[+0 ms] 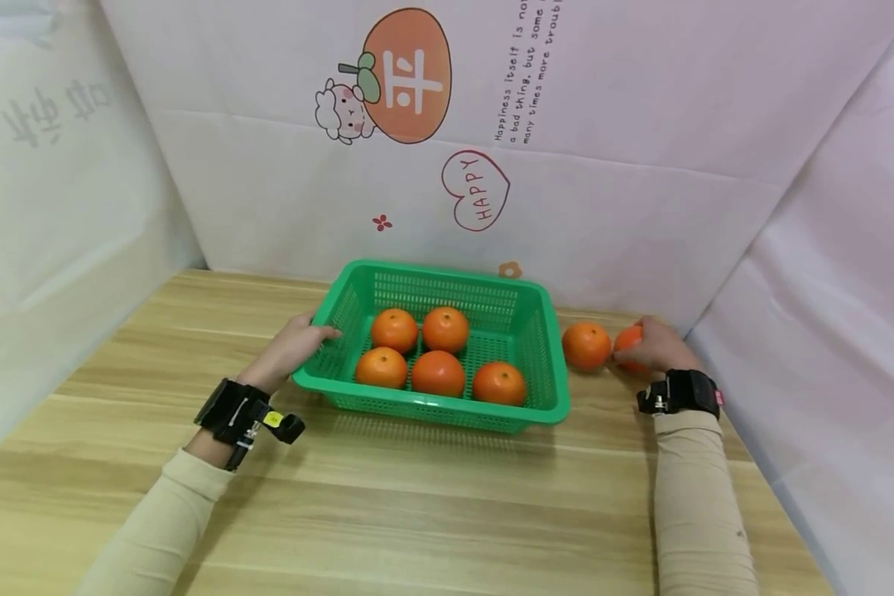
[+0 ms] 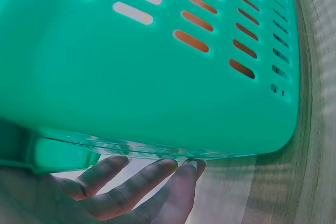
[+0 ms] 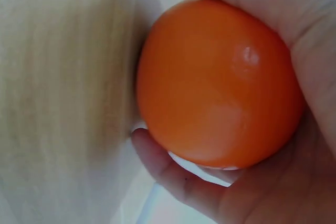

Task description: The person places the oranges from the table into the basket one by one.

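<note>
A green plastic basket (image 1: pixel 447 406) with slotted walls stands on the table, several oranges (image 1: pixel 437 375) lying on its floor. My left hand (image 1: pixel 290 348) grips its left rim, thumb over the edge. From below, the left wrist view shows the fingers (image 2: pixel 139 187) against the outside of the green wall (image 2: pixel 131 87). To the right of the basket, my right hand (image 1: pixel 659 348) holds another orange (image 1: pixel 627 341). The right wrist view has this orange (image 3: pixel 215 82) between thumb and fingers, low over the wood. One more loose orange (image 1: pixel 587 346) sits between the basket and that hand.
A printed white sheet (image 1: pixel 626 108) rises behind the table's back edge, close behind the basket. White sheets also hang at the left (image 1: pixel 67 190) and right (image 1: pixel 834 298). The wooden tabletop (image 1: pixel 447 513) extends in front of the basket.
</note>
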